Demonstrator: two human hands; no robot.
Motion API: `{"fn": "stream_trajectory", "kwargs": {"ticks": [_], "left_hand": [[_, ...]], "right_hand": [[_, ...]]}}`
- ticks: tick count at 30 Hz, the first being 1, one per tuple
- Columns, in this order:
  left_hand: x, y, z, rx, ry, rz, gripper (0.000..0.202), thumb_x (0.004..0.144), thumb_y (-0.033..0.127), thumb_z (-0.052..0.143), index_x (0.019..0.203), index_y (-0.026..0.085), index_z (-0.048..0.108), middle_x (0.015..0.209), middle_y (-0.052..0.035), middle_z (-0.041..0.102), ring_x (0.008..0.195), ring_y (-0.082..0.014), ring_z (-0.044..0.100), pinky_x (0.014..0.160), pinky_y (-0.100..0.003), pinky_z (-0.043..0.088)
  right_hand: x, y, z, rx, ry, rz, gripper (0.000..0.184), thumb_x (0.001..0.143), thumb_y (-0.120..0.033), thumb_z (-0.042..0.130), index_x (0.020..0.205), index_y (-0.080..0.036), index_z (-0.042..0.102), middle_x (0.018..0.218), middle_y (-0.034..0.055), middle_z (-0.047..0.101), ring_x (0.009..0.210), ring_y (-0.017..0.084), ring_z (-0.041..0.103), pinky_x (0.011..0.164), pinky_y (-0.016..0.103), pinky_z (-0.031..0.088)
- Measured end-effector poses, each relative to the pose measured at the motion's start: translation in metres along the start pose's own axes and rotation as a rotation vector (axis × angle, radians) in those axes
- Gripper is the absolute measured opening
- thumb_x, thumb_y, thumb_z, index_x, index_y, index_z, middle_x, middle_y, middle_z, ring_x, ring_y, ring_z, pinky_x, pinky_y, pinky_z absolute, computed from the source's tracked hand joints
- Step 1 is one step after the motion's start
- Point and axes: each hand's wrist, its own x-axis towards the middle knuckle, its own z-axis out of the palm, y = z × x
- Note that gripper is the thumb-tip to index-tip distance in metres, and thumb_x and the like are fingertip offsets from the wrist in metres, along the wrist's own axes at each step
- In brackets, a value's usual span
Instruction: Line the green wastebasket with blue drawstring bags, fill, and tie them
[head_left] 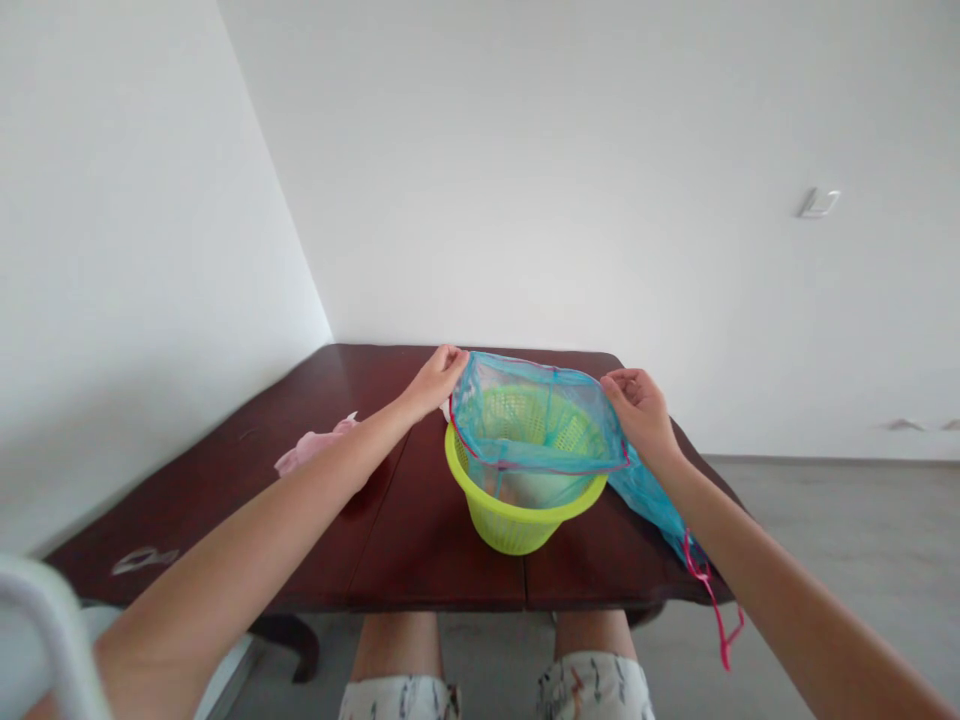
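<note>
A yellow-green plastic basket [517, 520] stands on the dark wooden table [405, 540] near its front edge. A thin blue plastic bag [540, 415] with a pink edge is stretched over the basket's mouth. My left hand [439, 378] is closed on the bag's far left edge. My right hand [637, 405] pinches the far right edge. The rest of the bag trails off the table's right side under my right forearm, ending in a pink drawstring [712, 605].
A crumpled pink bag or cloth [311, 447] lies on the table to the left of the basket. A white wall runs along the table's left and back sides. Grey floor [840, 540] lies to the right. My knees show under the front edge.
</note>
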Motion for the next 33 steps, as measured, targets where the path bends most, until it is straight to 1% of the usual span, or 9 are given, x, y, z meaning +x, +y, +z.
{"fn": "stream_trajectory", "kwargs": {"ticks": [4,6,8,11,14,19,24,30,33], "left_hand": [[-0.031,0.01,-0.041,0.024,-0.287,-0.186,0.061,0.089,0.07,0.098,0.119,0.022,0.075,0.096,-0.0064,0.084,0.078,-0.0223,0.078,0.067,-0.029,0.06],[-0.042,0.014,-0.058,0.056,-0.476,-0.263,0.059,0.084,0.069,0.102,0.109,0.022,0.078,0.089,-0.006,0.083,0.071,-0.0206,0.075,0.061,-0.027,0.057],[-0.046,0.019,-0.065,0.071,-0.552,-0.262,0.053,0.084,0.069,0.101,0.098,0.022,0.08,0.086,-0.0058,0.082,0.068,-0.0185,0.072,0.059,-0.026,0.056],[-0.044,0.024,-0.057,0.124,-0.456,-0.276,0.055,0.085,0.074,0.097,0.091,0.023,0.079,0.083,-0.0054,0.081,0.062,-0.0176,0.069,0.056,-0.026,0.054],[-0.038,0.024,-0.041,0.206,-0.385,-0.306,0.057,0.086,0.077,0.093,0.083,0.022,0.077,0.072,-0.0048,0.076,0.055,-0.0182,0.065,0.052,-0.027,0.05],[-0.029,0.018,-0.027,0.211,-0.364,-0.24,0.045,0.081,0.057,0.099,0.068,0.025,0.07,0.053,0.0013,0.062,0.048,-0.0171,0.056,0.052,-0.028,0.039],[-0.029,0.019,-0.038,0.098,-0.297,-0.203,0.04,0.085,0.056,0.095,0.075,0.023,0.075,0.064,0.0012,0.068,0.055,-0.0158,0.06,0.055,-0.026,0.042],[-0.042,0.032,-0.051,-0.198,-0.26,-0.285,0.05,0.092,0.068,0.093,0.104,0.022,0.076,0.093,-0.0069,0.082,0.077,-0.021,0.081,0.069,-0.03,0.065],[-0.05,0.041,-0.053,-0.328,-0.273,-0.304,0.044,0.093,0.056,0.097,0.108,0.023,0.074,0.103,-0.0069,0.083,0.084,-0.019,0.083,0.08,-0.032,0.072]], "right_hand": [[-0.027,-0.013,-0.044,-0.055,-0.237,0.243,0.074,0.075,-0.08,0.105,0.113,-0.024,0.075,0.084,0.0017,0.078,0.057,0.016,0.062,0.048,0.029,0.048],[-0.039,-0.019,-0.061,-0.109,-0.382,0.338,0.07,0.077,-0.083,0.103,0.099,-0.022,0.077,0.072,0.0014,0.074,0.055,0.016,0.061,0.048,0.029,0.05],[-0.047,-0.022,-0.07,-0.147,-0.464,0.367,0.069,0.083,-0.088,0.096,0.087,-0.023,0.074,0.063,0.0011,0.069,0.053,0.016,0.06,0.05,0.028,0.05],[-0.051,-0.025,-0.066,-0.182,-0.447,0.339,0.074,0.086,-0.095,0.088,0.076,-0.025,0.066,0.057,-0.0007,0.062,0.047,0.015,0.055,0.045,0.028,0.043],[-0.049,-0.025,-0.053,-0.257,-0.424,0.283,0.074,0.083,-0.093,0.09,0.069,-0.025,0.062,0.054,-0.0018,0.059,0.041,0.013,0.049,0.042,0.028,0.035],[-0.05,-0.027,-0.046,-0.269,-0.477,0.28,0.064,0.081,-0.08,0.095,0.068,-0.026,0.063,0.047,-0.0029,0.055,0.039,0.014,0.049,0.041,0.027,0.032],[-0.059,-0.033,-0.061,-0.211,-0.447,0.313,0.065,0.084,-0.084,0.092,0.07,-0.025,0.068,0.047,-0.0023,0.055,0.04,0.014,0.047,0.043,0.027,0.034],[-0.08,-0.043,-0.072,-0.035,-0.355,0.33,0.067,0.089,-0.089,0.09,0.082,-0.024,0.076,0.055,-0.0003,0.062,0.049,0.015,0.053,0.049,0.027,0.042],[-0.091,-0.05,-0.07,0.072,-0.317,0.359,0.067,0.085,-0.087,0.095,0.083,-0.024,0.073,0.062,-0.0001,0.064,0.051,0.014,0.053,0.049,0.028,0.043]]}}
